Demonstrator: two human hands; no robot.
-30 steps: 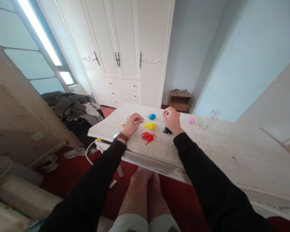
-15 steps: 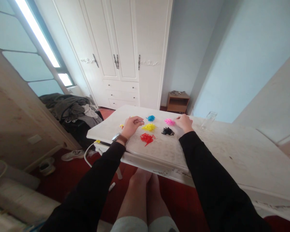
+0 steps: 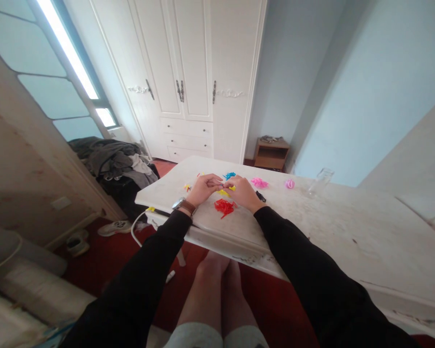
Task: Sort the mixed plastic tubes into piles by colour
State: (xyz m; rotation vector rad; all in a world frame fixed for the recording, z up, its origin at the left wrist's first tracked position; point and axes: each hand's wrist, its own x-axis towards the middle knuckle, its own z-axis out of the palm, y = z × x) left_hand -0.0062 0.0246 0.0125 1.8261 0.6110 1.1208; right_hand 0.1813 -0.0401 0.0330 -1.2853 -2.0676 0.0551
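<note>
My left hand (image 3: 203,189), with a watch (image 3: 178,203) on its wrist, and my right hand (image 3: 242,193) meet fingertip to fingertip above the table. Both are closed in a pinch around something tiny and bluish that I cannot make out. Just under the fingers lies a pile of small yellow pieces (image 3: 222,192), partly hidden. Closer to me is a heap of thin red pieces (image 3: 224,208). Beyond the hands sits a blue pile (image 3: 229,176), and a pink pile (image 3: 260,183) lies to its right. My right hand covers part of the black pile (image 3: 261,196).
On the white table (image 3: 333,227), a round pink object (image 3: 289,183) and a clear glass container (image 3: 321,182) stand to the right. A few loose red and yellow pieces (image 3: 187,187) lie left of my left hand. A white cable (image 3: 133,227) hangs at the left edge.
My right hand has moved left from beside the pink pile to meet my left hand. The pink pile and the round pink object are now uncovered, while the black pile is partly hidden.
</note>
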